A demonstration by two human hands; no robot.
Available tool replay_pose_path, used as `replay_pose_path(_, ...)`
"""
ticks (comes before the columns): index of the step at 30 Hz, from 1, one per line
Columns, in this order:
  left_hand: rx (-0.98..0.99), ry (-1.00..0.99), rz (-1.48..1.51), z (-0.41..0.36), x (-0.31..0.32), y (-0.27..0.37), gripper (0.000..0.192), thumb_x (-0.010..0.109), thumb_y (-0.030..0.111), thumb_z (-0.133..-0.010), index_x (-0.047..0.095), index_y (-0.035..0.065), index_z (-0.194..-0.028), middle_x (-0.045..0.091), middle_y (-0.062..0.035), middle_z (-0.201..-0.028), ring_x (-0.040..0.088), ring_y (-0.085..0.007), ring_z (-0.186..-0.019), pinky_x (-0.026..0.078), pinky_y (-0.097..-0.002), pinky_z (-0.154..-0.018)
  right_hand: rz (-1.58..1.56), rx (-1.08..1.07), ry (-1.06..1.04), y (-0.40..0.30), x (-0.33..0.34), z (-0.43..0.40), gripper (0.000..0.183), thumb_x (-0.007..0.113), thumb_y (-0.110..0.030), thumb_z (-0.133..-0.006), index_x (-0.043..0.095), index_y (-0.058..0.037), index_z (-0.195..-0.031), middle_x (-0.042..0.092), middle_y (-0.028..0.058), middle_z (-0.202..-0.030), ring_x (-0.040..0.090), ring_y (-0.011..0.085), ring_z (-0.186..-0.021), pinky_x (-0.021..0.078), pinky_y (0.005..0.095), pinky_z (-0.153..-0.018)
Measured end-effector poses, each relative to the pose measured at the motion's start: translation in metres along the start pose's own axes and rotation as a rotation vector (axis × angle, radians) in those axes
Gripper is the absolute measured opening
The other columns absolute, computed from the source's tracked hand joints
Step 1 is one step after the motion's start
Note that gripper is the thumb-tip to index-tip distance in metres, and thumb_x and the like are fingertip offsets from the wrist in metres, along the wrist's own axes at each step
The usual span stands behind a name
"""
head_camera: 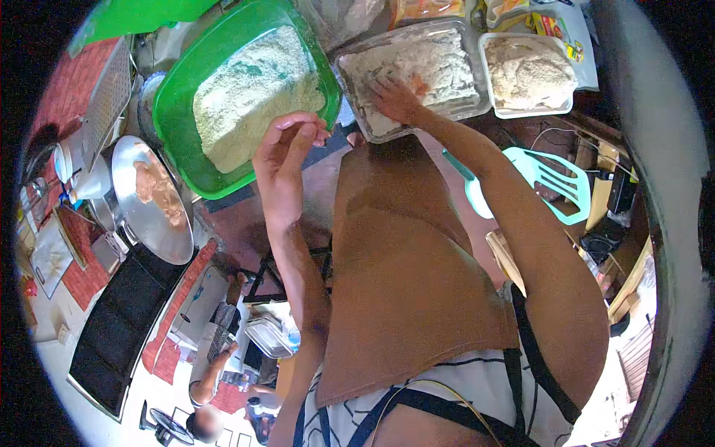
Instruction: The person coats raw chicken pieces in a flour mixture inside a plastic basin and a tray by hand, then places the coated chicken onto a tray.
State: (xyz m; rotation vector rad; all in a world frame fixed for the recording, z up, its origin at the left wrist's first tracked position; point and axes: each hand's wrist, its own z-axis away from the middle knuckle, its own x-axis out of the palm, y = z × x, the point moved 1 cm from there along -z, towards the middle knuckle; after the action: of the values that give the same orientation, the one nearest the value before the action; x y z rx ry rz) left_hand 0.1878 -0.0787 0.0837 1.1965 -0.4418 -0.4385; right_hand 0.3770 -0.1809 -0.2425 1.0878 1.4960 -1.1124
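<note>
My right hand [394,100] lies palm down on flour in a clear plastic tray [481,105], its fingers a little apart. An orange-pink piece [419,85], perhaps meat, shows through the flour beside it. My left hand [293,139] hovers over the near edge of a green basin [167,148], fingers loosely curled and wet-looking. I see nothing held in it. Pale crumbs or breading [251,95] fill much of the basin. Right of the tray, a white plastic container [565,106] holds a floury heap [530,72].
At left, a metal bowl [125,195] carries pink, wet-looking pieces [159,193]. Plastic packets [430,8] lie behind the tray. A turquoise plastic chair [578,193] stands below at right. My brown apron [413,279] reaches the tray's edge. Another person [209,380] is in the background.
</note>
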Motion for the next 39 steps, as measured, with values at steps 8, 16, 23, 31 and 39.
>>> replay_pose_path(8,-0.005,0.02,-0.013,0.003,-0.006,0.0,0.011,0.058,0.004,-0.095,0.062,-0.0016,-0.104,0.066,-0.0082,-0.095,0.061,-0.0148,-0.087,0.049,-0.0291,-0.082,-0.203,0.039,0.057,0.006,0.003,-0.009,0.028,0.062,-0.027,-0.084,0.064,-0.0089,-0.106,0.065,0.0079,-0.103,0.065,0.0275,-0.092,0.0511,0.0443,-0.076)
replay_pose_path(16,0.012,0.009,-0.06,-0.004,-0.004,0.002,0.012,0.058,0.004,-0.095,0.063,-0.0018,-0.104,0.067,-0.0082,-0.092,0.062,-0.0148,-0.085,0.049,-0.0287,-0.08,-0.273,0.671,0.079,0.047,-0.055,-0.005,0.037,0.047,-0.033,-0.096,0.065,-0.0056,-0.114,0.067,0.0209,-0.102,0.066,0.0394,-0.09,0.0525,0.0501,-0.079)
replay_pose_path(23,0.031,-0.032,-0.036,-0.011,0.003,-0.002,0.012,0.058,0.004,-0.095,0.064,-0.0011,-0.104,0.067,-0.0081,-0.093,0.062,-0.0142,-0.085,0.049,-0.0287,-0.078,-0.913,0.844,0.302,0.071,-0.079,0.027,0.045,0.042,-0.038,-0.102,0.058,-0.0032,-0.125,0.062,0.0244,-0.121,0.057,0.0406,-0.115,0.0451,0.0438,-0.101)
replay_pose_path(31,0.014,-0.007,-0.053,-0.008,0.003,-0.004,0.013,0.057,0.004,-0.095,0.064,-0.0007,-0.105,0.067,-0.0081,-0.096,0.062,-0.0148,-0.086,0.05,-0.0296,-0.079,-0.515,0.6,-0.006,0.035,-0.057,0.036,0.043,0.056,-0.025,-0.092,0.056,-0.0052,-0.13,0.054,0.0222,-0.135,0.05,0.039,-0.126,0.0379,0.0453,-0.109)
replay_pose_path(39,-0.003,0.041,-0.032,0.003,-0.001,-0.004,0.015,0.057,0.003,-0.095,0.063,-0.0013,-0.107,0.066,-0.0094,-0.097,0.061,-0.0161,-0.086,0.049,-0.0304,-0.08,-0.113,-0.059,0.097,0.014,-0.006,0.004,0.045,0.061,-0.031,-0.086,0.06,-0.0118,-0.126,0.053,0.0147,-0.135,0.051,0.0345,-0.124,0.0415,0.0502,-0.103)
